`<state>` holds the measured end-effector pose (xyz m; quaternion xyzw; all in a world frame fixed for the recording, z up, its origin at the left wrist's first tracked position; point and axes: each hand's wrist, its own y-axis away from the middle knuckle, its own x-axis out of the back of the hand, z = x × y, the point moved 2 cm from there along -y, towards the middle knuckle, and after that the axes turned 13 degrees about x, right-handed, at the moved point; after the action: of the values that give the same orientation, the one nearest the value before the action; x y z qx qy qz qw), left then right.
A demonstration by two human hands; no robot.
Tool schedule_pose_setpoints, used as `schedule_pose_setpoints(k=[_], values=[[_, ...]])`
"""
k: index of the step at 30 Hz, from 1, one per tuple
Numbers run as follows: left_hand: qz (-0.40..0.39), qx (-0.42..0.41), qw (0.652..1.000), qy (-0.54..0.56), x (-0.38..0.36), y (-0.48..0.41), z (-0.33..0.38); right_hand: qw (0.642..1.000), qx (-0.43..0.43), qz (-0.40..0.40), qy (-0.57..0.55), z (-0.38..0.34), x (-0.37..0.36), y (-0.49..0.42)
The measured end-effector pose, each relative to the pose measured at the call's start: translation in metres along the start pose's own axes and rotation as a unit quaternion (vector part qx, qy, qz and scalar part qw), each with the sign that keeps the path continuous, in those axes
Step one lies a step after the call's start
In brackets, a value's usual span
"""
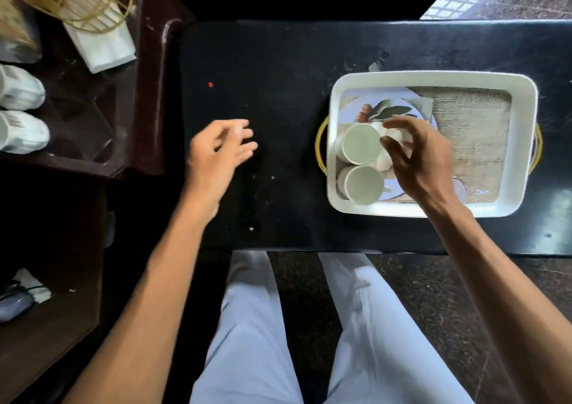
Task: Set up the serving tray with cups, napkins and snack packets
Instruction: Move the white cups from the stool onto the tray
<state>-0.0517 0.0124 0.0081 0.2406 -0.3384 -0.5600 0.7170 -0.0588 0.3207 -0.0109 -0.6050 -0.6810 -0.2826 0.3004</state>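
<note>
The right hand has its fingers curled around a white cup inside the white tray, just beside two upturned cups. The left hand hovers loosely open and empty over the black counter. Best to lower the cup squarely, touching neither neighbour, before letting go.
</note>
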Motion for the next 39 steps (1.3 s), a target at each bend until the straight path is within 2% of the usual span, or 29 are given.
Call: schedule_pose_setpoints(k=[2,8,13,19,23,28,33,39], values=[[0.033,-0.005,0.999,0.027,0.043,0.004,0.002,0.999,0.032,0.020,-0.033,-0.022,-0.002,-0.005],[0.131,-0.029,0.986,0.098,0.153,0.021,-0.003,0.990,0.033,0.007,-0.141,-0.111,-0.049,-0.020],[0.174,-0.032,0.973,0.147,0.204,0.024,-0.011,0.976,0.039,-0.045,-0.211,-0.184,-0.107,-0.031],[0.207,-0.057,0.962,0.167,0.255,0.017,-0.019,0.970,0.072,-0.084,-0.219,-0.261,-0.174,-0.045],[0.225,-0.070,0.961,0.145,0.283,0.008,-0.021,0.969,0.061,-0.101,-0.218,-0.299,-0.208,-0.052],[0.298,-0.077,0.940,0.147,0.313,-0.011,-0.025,0.966,0.053,-0.121,-0.220,-0.331,-0.247,-0.061],[0.270,0.000,0.950,0.160,0.332,-0.041,-0.030,0.961,0.073,-0.152,-0.219,-0.360,-0.290,-0.070],[0.213,-0.003,0.969,0.127,0.334,-0.058,-0.029,0.953,0.099,-0.175,-0.226,-0.380,-0.323,-0.075]])
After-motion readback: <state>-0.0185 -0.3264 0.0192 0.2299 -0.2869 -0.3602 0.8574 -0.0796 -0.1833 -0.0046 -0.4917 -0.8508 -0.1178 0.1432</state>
